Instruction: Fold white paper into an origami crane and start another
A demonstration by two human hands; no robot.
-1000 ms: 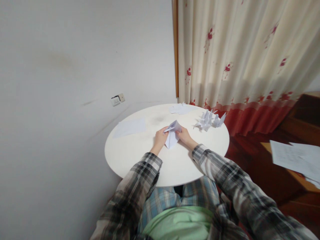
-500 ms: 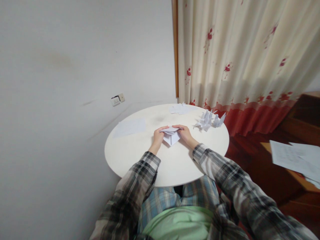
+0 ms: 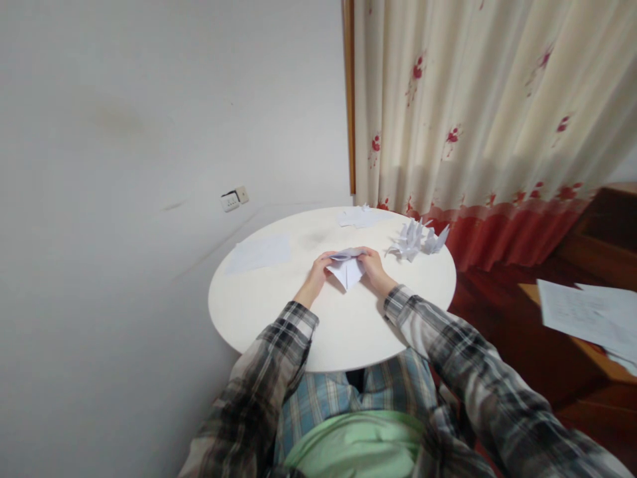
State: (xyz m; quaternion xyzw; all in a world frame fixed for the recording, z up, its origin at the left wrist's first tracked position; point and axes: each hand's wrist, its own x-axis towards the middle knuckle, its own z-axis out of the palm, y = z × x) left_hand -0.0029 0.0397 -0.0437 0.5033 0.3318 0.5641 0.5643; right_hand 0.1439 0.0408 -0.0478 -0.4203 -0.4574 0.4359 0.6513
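A partly folded sheet of white paper (image 3: 347,271) is held over the middle of the round white table (image 3: 343,338), its pointed corner toward me. My left hand (image 3: 319,271) grips its left edge, with the thumb on top. On the opposite edge, my right hand (image 3: 372,267) pinches the paper in the same way. The upper layers are bent across between the two hands, and a crease runs down the lower point. Fingers beneath the paper are hidden.
Several folded paper cranes (image 3: 411,240) cluster at the table's right rim. Flat paper sheets (image 3: 261,253) lie at the left, and paper pieces (image 3: 359,216) at the back. A wall stands close on the left. Written sheets (image 3: 587,318) rest on a wooden surface at right.
Both hands have shifted slightly right with the paper. Its upper layers, raised and separate before, are now pressed flatter, and more of the lower point shows.
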